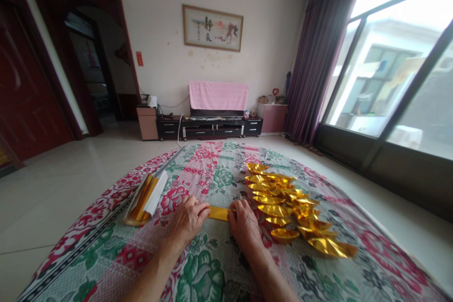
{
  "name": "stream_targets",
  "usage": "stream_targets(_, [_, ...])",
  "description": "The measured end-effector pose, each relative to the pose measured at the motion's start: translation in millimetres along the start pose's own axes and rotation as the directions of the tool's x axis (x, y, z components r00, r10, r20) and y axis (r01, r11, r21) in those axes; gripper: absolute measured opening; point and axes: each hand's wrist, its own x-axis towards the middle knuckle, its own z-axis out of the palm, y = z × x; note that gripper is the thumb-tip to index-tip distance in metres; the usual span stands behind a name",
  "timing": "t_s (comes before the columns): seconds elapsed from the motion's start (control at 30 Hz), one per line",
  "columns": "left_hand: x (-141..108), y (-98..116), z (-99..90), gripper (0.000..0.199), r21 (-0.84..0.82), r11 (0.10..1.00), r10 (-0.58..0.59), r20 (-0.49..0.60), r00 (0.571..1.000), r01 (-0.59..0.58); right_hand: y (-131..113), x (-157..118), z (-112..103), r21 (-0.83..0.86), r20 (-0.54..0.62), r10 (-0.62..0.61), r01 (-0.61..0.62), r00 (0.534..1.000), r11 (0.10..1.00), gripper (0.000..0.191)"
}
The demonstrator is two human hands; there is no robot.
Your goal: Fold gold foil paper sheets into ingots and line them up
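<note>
Head view shows my left hand [187,219] and right hand [243,221] pinching a gold foil strip [218,213] flat on the floral blanket [212,264], mid-fold I judge; next comes a crisp crease, beside the gold ingot pile [290,207].

Gold foil strip [218,213], gold folded pieces [290,207], red-and-green floral cloth [212,264], pink towel [218,95]

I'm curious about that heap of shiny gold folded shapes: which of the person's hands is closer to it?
The right hand is nearer: it rests right beside the pile of gold folded pieces, almost touching its edge. The left hand lies further off, across the gold paper strip both hands pinch.
</note>
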Motion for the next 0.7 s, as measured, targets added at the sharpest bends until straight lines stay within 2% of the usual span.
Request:
stream_targets(0.37, [0.2, 0.8, -1.5, 0.024, 0.011, 1.0, -0.006, 0.0, 1.0, 0.006, -1.5, -0.3, -3.4, -0.015, 0.041, 0.009, -0.008, 0.999, 1.0, 0.016])
stream_targets(0.7, [0.0, -0.9, 0.1, 0.023, -0.003, 1.0, -0.013, 0.002, 1.0, 0.013, -2.0, -1.0, -3.8, -0.029, 0.033, 0.015, -0.014, 0.999, 0.999, 0.015])
